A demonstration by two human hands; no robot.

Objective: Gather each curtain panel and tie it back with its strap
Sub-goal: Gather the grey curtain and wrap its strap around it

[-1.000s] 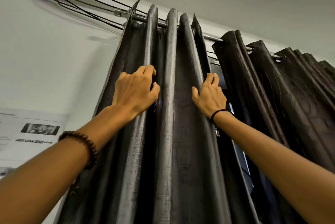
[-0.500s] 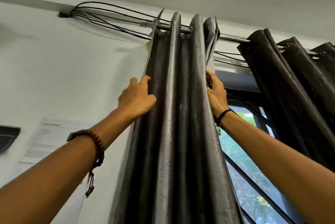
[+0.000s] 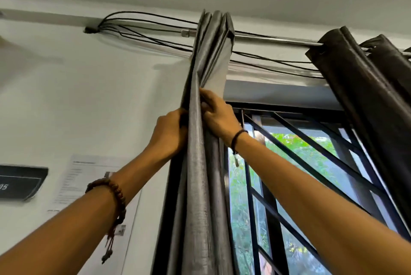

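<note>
head view, looking up at rod (image 3: 273, 41).
- left panel (image 3: 200, 196): bunched into a tight column at the rod's left end, hanging down past the window frame. a pale lining flap shows near its top.
- left hand (image 3: 170, 134): clasps the bundle from the left, fingertips tucked out of sight behind the cloth.
- right hand (image 3: 219, 119): fingers curled into the folds from the right. both hands squeeze the same bundle, high up.
- right panel (image 3: 360, 87): on the rod well apart, only loosely gathered, untouched.
- strap: not in view.

judgement: gather of the left panel looks nearly done; tying not yet begun.

risks:
- one hand must let go to fetch the strap; stiff folds may spring open under a single-handed hold.
- grip sits high, so the lower cloth may fan out unnoticed.
- cables (image 3: 155, 32) run just behind the panel top; a hard downward tug could snag them or strain the rod.
</note>
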